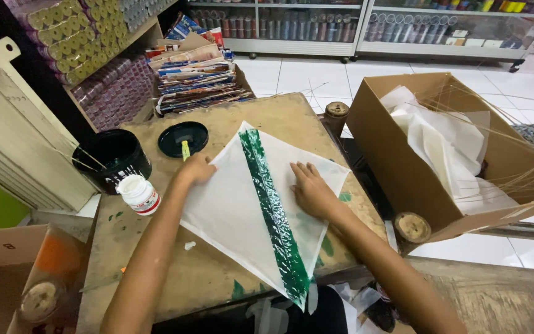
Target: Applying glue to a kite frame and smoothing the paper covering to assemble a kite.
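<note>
A white diamond-shaped paper sheet [230, 210] lay flat on the worn wooden work table [217, 278], with one corner pointing away from the person, toward the black lid, and the opposite corner hanging a little over the near edge of the table. A wide green painted stripe [273, 213] ran along this long axis, from the far corner down to the near one, slightly slanted to the right as it came closer. The left hand [196, 168] rested on the left corner of the sheet, fingers curled together and pressing the paper down; it held nothing. The right hand [309, 188] lay flat on the right half of the sheet, just beside the stripe, with the fingers spread apart and empty. So the stripe passed between both hands. A black lid [182, 137] with a small yellow-green brush stood just beyond the left hand, a black bowl [112, 158] and a white bottle [138, 193] further left. A cardboard box [403, 161] with white papers stood at the right.
</note>
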